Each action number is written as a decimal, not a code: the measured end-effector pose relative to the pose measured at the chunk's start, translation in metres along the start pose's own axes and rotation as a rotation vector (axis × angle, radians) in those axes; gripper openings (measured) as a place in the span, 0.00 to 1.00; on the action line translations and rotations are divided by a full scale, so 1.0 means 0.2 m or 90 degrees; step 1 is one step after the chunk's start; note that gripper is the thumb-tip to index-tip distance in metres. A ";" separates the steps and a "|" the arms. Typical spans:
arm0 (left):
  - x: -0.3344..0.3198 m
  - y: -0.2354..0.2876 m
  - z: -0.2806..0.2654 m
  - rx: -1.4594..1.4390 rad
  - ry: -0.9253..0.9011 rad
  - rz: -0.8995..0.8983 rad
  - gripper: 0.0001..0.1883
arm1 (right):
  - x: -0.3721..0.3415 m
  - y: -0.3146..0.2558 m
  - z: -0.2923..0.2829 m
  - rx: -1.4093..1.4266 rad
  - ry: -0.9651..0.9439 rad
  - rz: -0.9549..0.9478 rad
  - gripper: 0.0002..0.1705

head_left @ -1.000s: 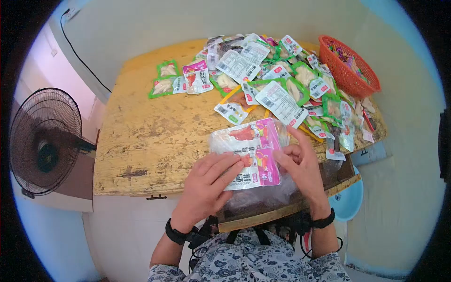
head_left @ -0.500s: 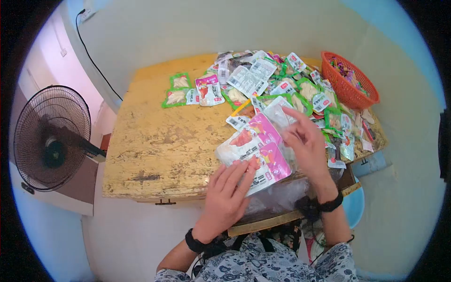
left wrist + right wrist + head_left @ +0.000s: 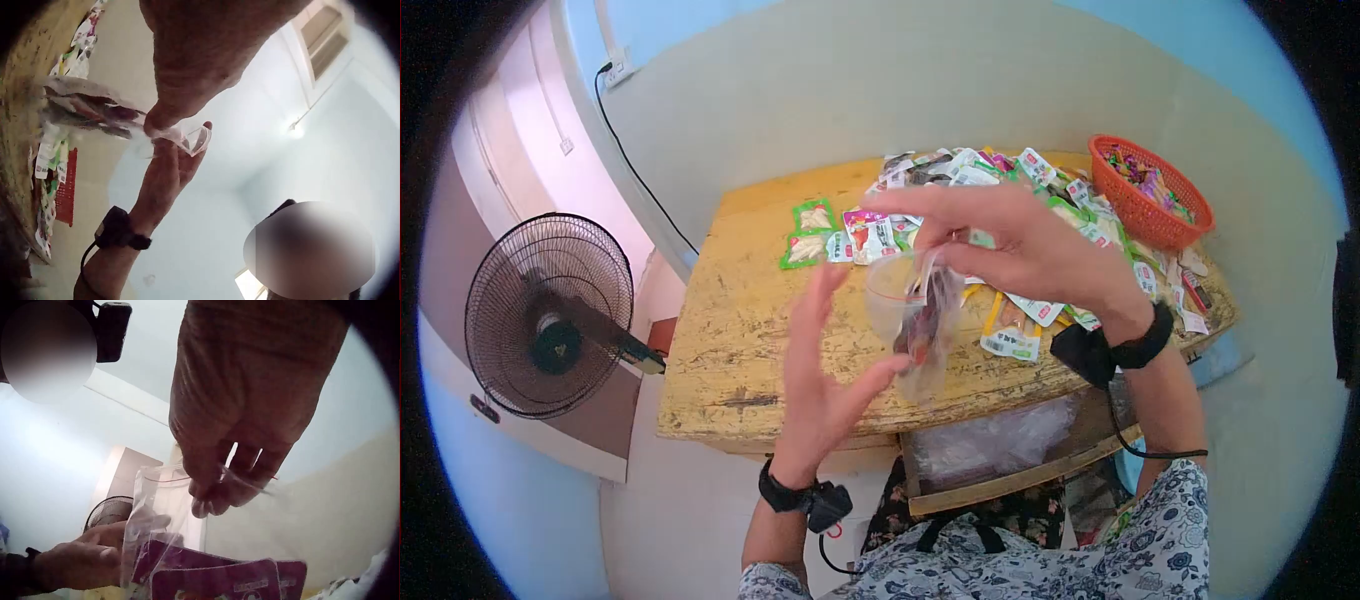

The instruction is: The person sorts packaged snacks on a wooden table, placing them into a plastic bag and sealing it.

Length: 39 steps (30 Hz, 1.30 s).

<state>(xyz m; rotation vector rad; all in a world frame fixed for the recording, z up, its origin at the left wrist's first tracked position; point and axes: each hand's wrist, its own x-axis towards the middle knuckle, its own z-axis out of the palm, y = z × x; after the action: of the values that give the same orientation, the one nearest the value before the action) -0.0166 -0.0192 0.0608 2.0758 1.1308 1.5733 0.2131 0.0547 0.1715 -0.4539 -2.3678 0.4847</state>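
Note:
A clear zip bag [image 3: 920,345] hangs upright above the table's front half, with packets inside. My right hand [image 3: 1035,245] pinches its top edge between thumb and fingers. In the right wrist view, purple snack packets [image 3: 228,581] show through the plastic of the bag [image 3: 147,515], and a red zip line runs near its mouth. My left hand [image 3: 815,365] stands at the bag's left side, fingers straight and spread from the thumb, whose tip overlaps the bag's lower part. Part of the bag's top is hidden behind the right hand.
A pile of snack packets [image 3: 1090,225] covers the back right of the worn yellow table [image 3: 745,340]. Beside it stands an orange basket [image 3: 1165,225] of small wrapped pieces. A drawer [image 3: 990,490] with clear plastic bags is pulled out at the front. A fan [image 3: 550,315] stands left.
The bag of packets, flat under my hands before, is now lifted upright in my right hand. My left hand has come off its face to its side. The head view has tilted up.

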 end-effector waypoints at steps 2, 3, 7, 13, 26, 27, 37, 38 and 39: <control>0.02 -0.01 0.06 -0.111 -0.056 -0.039 0.52 | -0.02 0.03 0.07 -0.048 0.030 -0.004 0.30; 0.01 -0.02 0.10 -0.176 -0.082 -0.070 0.52 | -0.03 0.04 0.10 -0.072 0.045 -0.005 0.29; -0.02 -0.09 0.17 -0.330 -0.075 -0.207 0.48 | -0.06 0.01 0.10 -0.176 0.096 -0.019 0.25; -0.05 -0.13 0.20 -0.287 -0.140 -0.268 0.39 | -0.13 -0.01 0.07 -0.178 0.097 0.009 0.27; -0.08 -0.24 0.24 -0.368 0.028 -0.343 0.21 | -0.63 0.20 0.46 0.218 0.275 0.337 0.56; -0.10 -0.25 0.25 -0.336 0.003 -0.349 0.21 | -0.63 0.19 0.51 0.228 0.292 0.355 0.56; -0.07 -0.10 0.27 -0.215 -0.027 -0.222 0.28 | -0.60 0.13 0.66 0.255 0.395 0.332 0.50; -0.08 -0.12 0.28 -0.222 -0.016 -0.217 0.27 | -0.59 0.12 0.66 0.231 0.405 0.331 0.50; -0.09 -0.16 0.29 -0.230 -0.007 -0.212 0.27 | -0.58 0.10 0.65 0.232 0.426 0.339 0.50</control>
<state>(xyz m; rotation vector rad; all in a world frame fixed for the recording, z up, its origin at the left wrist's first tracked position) 0.0219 -0.0006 0.0074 1.5727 1.0333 1.4716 0.2122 -0.0074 0.0071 -0.9122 -1.4668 0.8326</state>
